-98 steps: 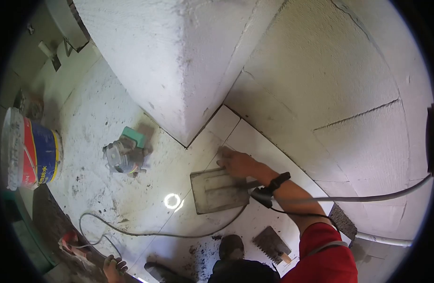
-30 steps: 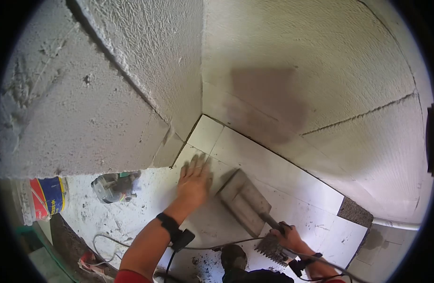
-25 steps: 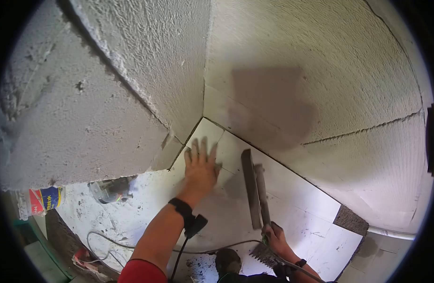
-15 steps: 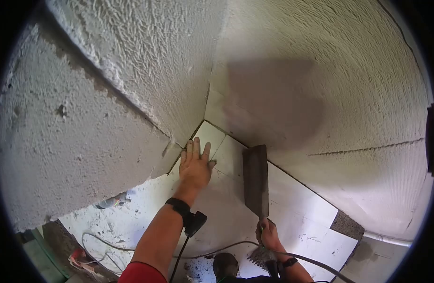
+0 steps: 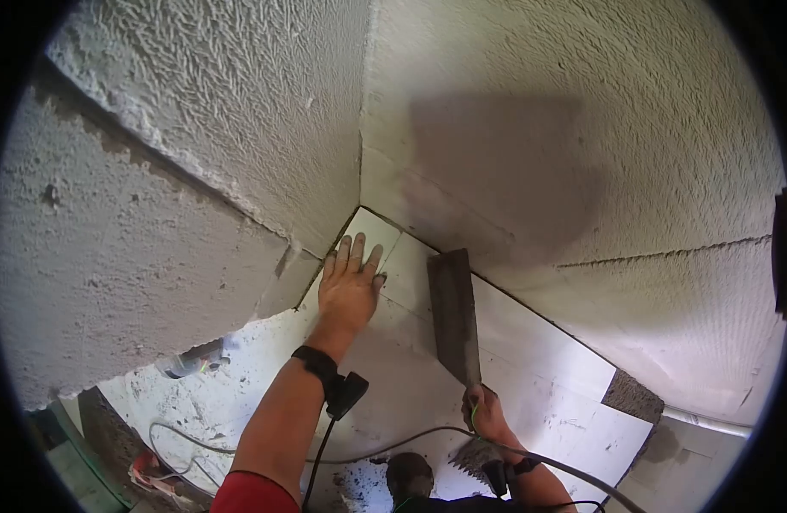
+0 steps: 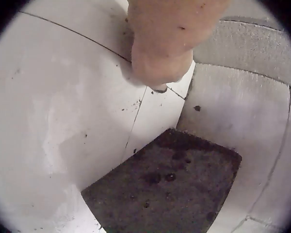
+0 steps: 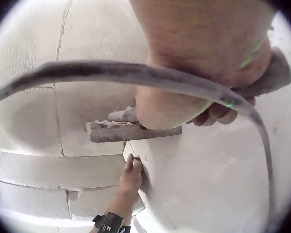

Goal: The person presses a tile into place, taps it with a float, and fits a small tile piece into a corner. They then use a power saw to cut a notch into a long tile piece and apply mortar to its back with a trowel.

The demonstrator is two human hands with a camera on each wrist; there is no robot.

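Note:
At the corner of the white floor tiles (image 5: 530,342), my left hand (image 5: 349,286) rests with its fingers spread and straight on the small tile. Close up in the left wrist view, the left hand (image 6: 162,53) hides most of the spot it touches. My right hand (image 5: 487,415) grips the handle of a grey rectangular tile-beating paddle (image 5: 453,316), which stands on edge near the right wall. Its dark pitted face (image 6: 165,184) fills the lower left wrist view. In the right wrist view the handle end (image 7: 276,73) sticks out behind the right hand (image 7: 179,104).
A notched trowel (image 5: 475,457) lies by the right wrist, beside a shoe (image 5: 408,477). A grey cable (image 5: 385,453) crosses the floor and passes over the right forearm. Rough walls (image 5: 265,111) close in at the corner. A clear-bodied tool (image 5: 193,361) is partly hidden at left.
The paddle, earlier lying on the tiles, is now in my right hand and has been turned up on edge. My left hand has moved up to the corner tile. The view has shifted.

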